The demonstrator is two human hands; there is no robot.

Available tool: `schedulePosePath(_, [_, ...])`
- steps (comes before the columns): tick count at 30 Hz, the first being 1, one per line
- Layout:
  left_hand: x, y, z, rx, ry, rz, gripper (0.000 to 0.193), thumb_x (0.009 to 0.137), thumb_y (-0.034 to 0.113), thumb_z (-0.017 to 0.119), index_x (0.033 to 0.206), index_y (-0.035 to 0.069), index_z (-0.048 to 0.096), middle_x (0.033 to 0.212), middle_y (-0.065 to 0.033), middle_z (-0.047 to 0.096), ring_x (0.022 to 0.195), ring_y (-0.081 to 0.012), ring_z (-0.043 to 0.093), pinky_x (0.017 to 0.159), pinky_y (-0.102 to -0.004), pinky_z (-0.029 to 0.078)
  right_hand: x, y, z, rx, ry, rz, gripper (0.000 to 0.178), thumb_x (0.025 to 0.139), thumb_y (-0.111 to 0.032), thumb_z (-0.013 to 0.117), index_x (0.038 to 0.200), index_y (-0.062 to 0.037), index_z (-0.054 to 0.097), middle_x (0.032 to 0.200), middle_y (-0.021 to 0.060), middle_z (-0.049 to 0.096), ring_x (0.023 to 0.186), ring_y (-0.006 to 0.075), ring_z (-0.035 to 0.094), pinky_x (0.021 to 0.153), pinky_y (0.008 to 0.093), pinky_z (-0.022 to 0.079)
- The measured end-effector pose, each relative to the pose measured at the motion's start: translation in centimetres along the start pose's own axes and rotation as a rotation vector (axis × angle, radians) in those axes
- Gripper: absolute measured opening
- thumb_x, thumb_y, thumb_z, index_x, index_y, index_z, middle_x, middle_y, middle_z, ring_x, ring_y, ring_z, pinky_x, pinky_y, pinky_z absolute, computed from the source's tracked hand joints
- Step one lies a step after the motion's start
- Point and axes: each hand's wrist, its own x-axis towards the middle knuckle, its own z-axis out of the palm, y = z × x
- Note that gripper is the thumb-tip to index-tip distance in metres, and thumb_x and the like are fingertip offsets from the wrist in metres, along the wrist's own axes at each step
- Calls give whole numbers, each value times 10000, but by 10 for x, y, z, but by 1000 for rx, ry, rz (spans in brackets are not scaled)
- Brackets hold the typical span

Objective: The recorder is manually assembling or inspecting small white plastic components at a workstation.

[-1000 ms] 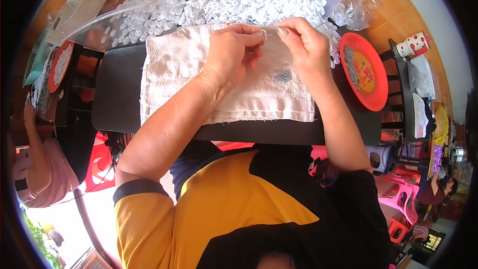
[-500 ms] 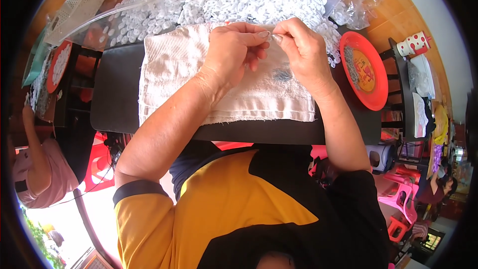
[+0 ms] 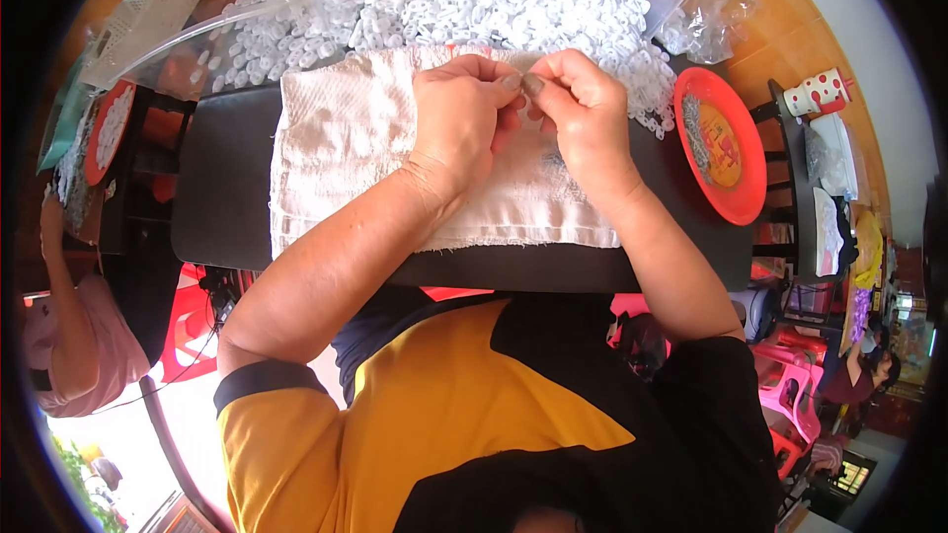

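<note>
My left hand (image 3: 462, 104) and my right hand (image 3: 583, 109) meet fingertip to fingertip above a cream towel (image 3: 346, 158). Each has its thumb pressed to the forefinger in a pinch. Whatever lies between the fingertips is too small and too covered to name. The towel is spread over a black tabletop (image 3: 222, 178), and a small grey patch (image 3: 555, 160) shows on it beside my right wrist. Just beyond my hands rises a big heap of small white plastic pieces (image 3: 513, 0). A red plate (image 3: 748, 183) with small grey metal bits (image 3: 694, 138) stands to the right.
A clear plastic bag (image 3: 716, 20) lies at the far right of the heap. At the far left is a white perforated basket (image 3: 148, 10). Another person's arm (image 3: 61, 276) reaches toward a second red plate (image 3: 99, 163). A polka-dot cup (image 3: 818, 92) stands at right.
Both hands have shifted slightly left and a little nearer, and the fingertips are still together. The right hand has turned, with its thumb now closer to the left one.
</note>
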Motion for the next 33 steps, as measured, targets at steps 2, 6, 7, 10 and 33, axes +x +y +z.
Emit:
schedulePosePath(2, [3, 0, -1, -7, -9, -19, 48, 873, -1, 591, 846, -31, 617, 684, -65, 596, 508, -106, 515, 394, -246, 370, 2, -3, -1, 50, -5, 46, 52, 915, -74, 616, 892, -28, 626, 751, -16, 611, 664, 50, 552, 570, 203, 424])
schedulePosePath(6, [6, 1, -2, -14, 15, 46, 42, 871, 3, 592, 862, -29, 616, 682, -65, 593, 509, -105, 516, 388, -245, 365, 12, -3, -9, -10, 19, 19, 65, 908, -77, 618, 912, -20, 649, 747, -13, 620, 670, 55, 562, 589, 214, 433])
schedulePosePath(7, [7, 3, -4, 13, 43, 53, 47, 873, 16, 605, 877, -27, 623, 711, -69, 606, 528, -112, 526, 399, -247, 370, 18, 1, -12, -143, 44, -54, 70, 899, -70, 618, 919, -15, 655, 745, -4, 630, 671, 64, 568, 595, 226, 442])
schedulePosePath(10, [10, 4, -6, 29, 63, 68, 58, 872, 27, 620, 895, -26, 629, 733, -73, 616, 543, -119, 534, 405, -249, 372, 43, 7, -23, -503, 2, -306, 100, 863, -53, 618, 948, -31, 664, 749, 42, 654, 665, 109, 594, 609, 259, 459])
schedulePosePath(33, [17, 3, -10, 4, 28, 64, 37, 838, 8, 609, 853, -25, 610, 663, -61, 585, 471, -105, 500, 359, -249, 338, 115, -6, -15, -1336, -431, -601, 132, 748, -10, 580, 853, -59, 644, 888, 135, 661, 828, 340, 662, 701, 475, 509])
